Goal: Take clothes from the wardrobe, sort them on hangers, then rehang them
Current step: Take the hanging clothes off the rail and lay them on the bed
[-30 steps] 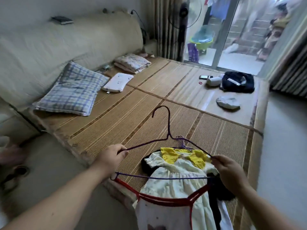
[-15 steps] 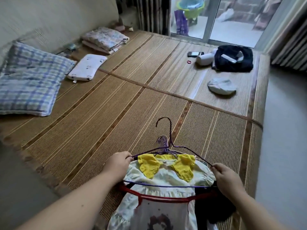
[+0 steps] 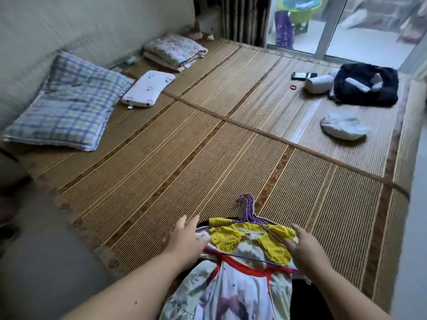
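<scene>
The left hand [image 3: 184, 242] and right hand [image 3: 305, 249] rested, fingers straight, on the dress [image 3: 249, 243] at the near edge of the bed [image 3: 208, 158]. The bunched hangers [image 3: 247, 205] could tangle, or the overhanging pile could slip off.

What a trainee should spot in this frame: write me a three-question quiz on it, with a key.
1. True or false: the phone lies far from the plaid pillow, close to the dark bundle.
2. Multiple choice: the collar of the top dress is A) red, B) yellow, C) blue.
3. Fill in: the hooks of the wire hangers are ____ in colour.

Key: 1 true; 2 B; 3 purple.
</scene>
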`<state>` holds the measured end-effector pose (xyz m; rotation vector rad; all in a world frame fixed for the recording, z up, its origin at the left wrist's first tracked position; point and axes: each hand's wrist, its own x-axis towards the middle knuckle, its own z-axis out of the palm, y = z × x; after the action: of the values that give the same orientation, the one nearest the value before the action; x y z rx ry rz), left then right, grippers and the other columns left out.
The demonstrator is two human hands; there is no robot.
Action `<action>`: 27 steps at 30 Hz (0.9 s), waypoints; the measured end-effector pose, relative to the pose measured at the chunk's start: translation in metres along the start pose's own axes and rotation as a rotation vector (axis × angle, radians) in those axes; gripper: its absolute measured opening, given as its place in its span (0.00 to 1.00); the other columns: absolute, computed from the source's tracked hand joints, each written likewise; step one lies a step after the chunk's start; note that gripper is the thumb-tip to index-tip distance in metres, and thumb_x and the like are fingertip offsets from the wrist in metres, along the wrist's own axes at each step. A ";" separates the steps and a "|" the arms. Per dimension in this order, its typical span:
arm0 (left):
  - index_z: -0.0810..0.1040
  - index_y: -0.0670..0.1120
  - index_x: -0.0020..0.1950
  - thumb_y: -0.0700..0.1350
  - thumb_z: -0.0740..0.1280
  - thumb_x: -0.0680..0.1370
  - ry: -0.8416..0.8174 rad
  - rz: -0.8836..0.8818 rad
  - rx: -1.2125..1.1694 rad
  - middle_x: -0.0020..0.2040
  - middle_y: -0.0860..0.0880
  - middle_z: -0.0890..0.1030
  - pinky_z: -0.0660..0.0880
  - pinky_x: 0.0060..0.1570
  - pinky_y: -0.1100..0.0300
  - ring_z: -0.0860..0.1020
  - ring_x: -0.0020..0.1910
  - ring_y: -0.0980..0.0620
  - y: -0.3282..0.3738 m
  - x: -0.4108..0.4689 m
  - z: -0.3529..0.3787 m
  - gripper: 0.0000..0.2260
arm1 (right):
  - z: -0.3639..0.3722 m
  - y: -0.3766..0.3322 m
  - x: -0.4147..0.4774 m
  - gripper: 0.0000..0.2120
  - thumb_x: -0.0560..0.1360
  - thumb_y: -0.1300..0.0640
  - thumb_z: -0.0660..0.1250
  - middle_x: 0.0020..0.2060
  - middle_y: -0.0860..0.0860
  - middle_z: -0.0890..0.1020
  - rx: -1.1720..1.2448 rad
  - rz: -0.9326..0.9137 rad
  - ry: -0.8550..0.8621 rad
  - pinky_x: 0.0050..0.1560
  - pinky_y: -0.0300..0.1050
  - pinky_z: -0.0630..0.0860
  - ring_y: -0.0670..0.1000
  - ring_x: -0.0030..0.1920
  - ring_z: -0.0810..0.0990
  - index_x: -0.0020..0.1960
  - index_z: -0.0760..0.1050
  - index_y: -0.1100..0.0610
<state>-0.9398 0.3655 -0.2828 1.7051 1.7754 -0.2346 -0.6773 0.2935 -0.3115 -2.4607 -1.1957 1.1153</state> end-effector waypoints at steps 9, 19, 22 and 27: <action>0.56 0.57 0.75 0.54 0.63 0.77 0.336 0.120 -0.005 0.77 0.53 0.52 0.61 0.71 0.49 0.59 0.74 0.48 -0.061 -0.133 -0.149 0.29 | 0.017 -0.244 -0.141 0.25 0.77 0.49 0.62 0.68 0.49 0.68 -0.173 -0.898 -0.071 0.64 0.41 0.69 0.49 0.64 0.72 0.73 0.62 0.46; 0.56 0.57 0.75 0.59 0.60 0.74 0.877 -0.148 0.385 0.77 0.51 0.55 0.56 0.72 0.52 0.54 0.75 0.51 -0.244 -0.393 -0.285 0.30 | 0.077 -0.440 -0.401 0.24 0.76 0.47 0.62 0.70 0.47 0.66 -0.237 -1.637 -0.024 0.68 0.46 0.66 0.51 0.68 0.67 0.71 0.63 0.44; 0.59 0.58 0.73 0.57 0.62 0.74 0.989 -0.324 0.421 0.76 0.52 0.55 0.58 0.70 0.50 0.55 0.74 0.51 -0.294 -0.475 -0.297 0.28 | 0.108 -0.476 -0.484 0.23 0.75 0.46 0.63 0.70 0.47 0.65 -0.232 -1.802 -0.056 0.68 0.48 0.65 0.52 0.68 0.68 0.69 0.66 0.43; 0.62 0.58 0.71 0.59 0.63 0.73 1.197 -0.582 0.444 0.76 0.51 0.55 0.58 0.71 0.49 0.55 0.74 0.49 -0.340 -0.590 -0.313 0.27 | 0.144 -0.512 -0.614 0.21 0.75 0.44 0.64 0.70 0.46 0.66 -0.103 -2.037 -0.143 0.66 0.46 0.67 0.50 0.66 0.71 0.67 0.69 0.42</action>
<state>-1.4009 0.0047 0.1856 1.6705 3.3015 0.2467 -1.3256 0.1558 0.1584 -0.1887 -2.4762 0.3929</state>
